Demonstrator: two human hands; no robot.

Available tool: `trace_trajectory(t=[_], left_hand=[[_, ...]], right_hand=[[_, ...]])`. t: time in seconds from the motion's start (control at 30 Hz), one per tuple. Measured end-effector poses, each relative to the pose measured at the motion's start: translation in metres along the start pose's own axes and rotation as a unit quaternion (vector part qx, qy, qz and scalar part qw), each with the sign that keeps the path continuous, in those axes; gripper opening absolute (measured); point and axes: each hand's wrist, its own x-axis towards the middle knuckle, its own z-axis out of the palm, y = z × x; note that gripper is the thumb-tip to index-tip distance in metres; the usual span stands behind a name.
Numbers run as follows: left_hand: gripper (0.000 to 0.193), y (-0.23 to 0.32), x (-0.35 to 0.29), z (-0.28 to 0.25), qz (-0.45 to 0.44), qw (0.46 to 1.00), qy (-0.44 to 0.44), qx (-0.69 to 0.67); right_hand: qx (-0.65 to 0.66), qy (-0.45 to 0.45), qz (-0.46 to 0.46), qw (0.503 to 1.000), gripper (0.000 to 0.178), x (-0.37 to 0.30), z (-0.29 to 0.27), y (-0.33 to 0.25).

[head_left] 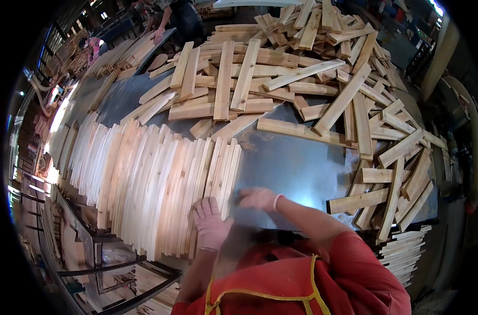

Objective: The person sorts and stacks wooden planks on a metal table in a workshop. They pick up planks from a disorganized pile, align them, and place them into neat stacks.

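Note:
My left hand [211,223], in a pink glove, lies with its fingers stretched out over the near ends of a row of wooden boards [163,184]. These pale boards stand closely side by side at the left of the metal table [291,160]. Just right of the row's last boards [228,173], my right hand [259,199], also gloved in pink, is over the bare metal. Motion blurs its fingers, and no board shows in it.
A large heap of loose boards [302,73] covers the far and right parts of the table. More boards [404,252] are stacked below its right edge. A metal frame [100,268] stands at the lower left. Beyond, at the far left, a co-worker's gloved hand [158,35] is near other boards.

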Motion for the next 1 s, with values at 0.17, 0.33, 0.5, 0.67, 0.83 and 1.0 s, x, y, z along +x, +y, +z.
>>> trace_trajectory(t=[0.17,0.33,0.5,0.67,0.83,1.0], left_hand=[[0.102,0.010,0.013,0.014,0.001,0.997,0.068,0.040],[0.093,0.009,0.017,0.023,-0.020,0.998,0.042,0.050],[0.086,0.017,0.023,0.012,-0.034,0.999,0.014,0.024],[0.078,0.016,0.027,0.008,-0.029,0.998,0.059,0.013],[0.080,0.008,0.011,0.023,-0.022,0.994,0.103,0.003],[0.092,0.002,0.005,0.034,-0.036,0.990,0.136,0.002]], right_hand=[[-0.045,0.187,0.131,0.973,0.038,0.045,-0.085,0.083],[-0.305,0.242,-0.071,0.918,0.060,0.159,-0.147,0.099],[-0.449,0.040,-0.059,0.890,0.064,0.211,-0.163,0.083],[-0.490,0.038,-0.005,0.871,0.043,0.239,-0.160,0.057],[-0.438,-0.005,-0.033,0.899,0.039,0.229,-0.196,0.037],[-0.358,0.075,-0.100,0.925,0.046,0.177,-0.276,-0.010]])
